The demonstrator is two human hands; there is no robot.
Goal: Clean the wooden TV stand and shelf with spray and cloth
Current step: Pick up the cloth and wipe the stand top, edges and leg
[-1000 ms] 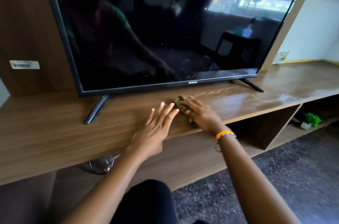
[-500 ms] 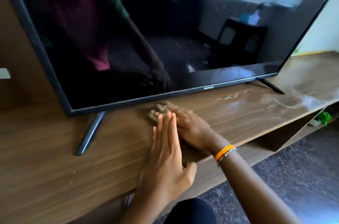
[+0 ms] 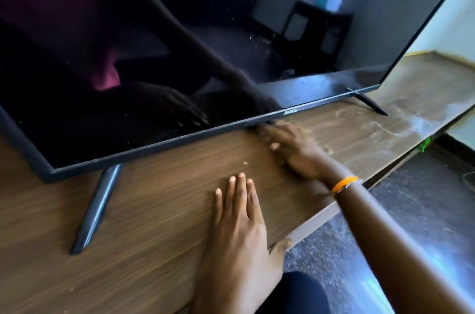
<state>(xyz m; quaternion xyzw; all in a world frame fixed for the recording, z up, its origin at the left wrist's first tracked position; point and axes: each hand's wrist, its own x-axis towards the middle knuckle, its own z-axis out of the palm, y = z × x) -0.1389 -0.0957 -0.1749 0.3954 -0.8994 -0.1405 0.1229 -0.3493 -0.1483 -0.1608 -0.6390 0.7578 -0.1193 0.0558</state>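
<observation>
Wood-grain laminate forms the top of the TV stand [image 3: 159, 211], which fills the lower half of the head view. A black flat-screen television [image 3: 205, 44] stands on it on two slanted dark legs; the near leg [image 3: 96, 208] is at left, the far leg [image 3: 372, 105] at right. The lower bezel carries a small silver logo [image 3: 291, 111] that reads "BARON".

The left hand [image 3: 239, 244] lies flat, palm down, on the stand top near its front edge, fingers straight and close together, thumb at the edge; it holds nothing. The right hand [image 3: 295, 151] is blurred and reaches under the screen's lower edge, just right of the logo. It presses a brownish cloth [image 3: 261, 131], mostly hidden under the fingers, onto the wood; whether the fingers close round the cloth cannot be told. An orange wristband [image 3: 344, 183] sits on the right wrist.

Pale wet streaks [image 3: 411, 118] mark the stand top to the right. The screen reflects both arms and a window.
</observation>
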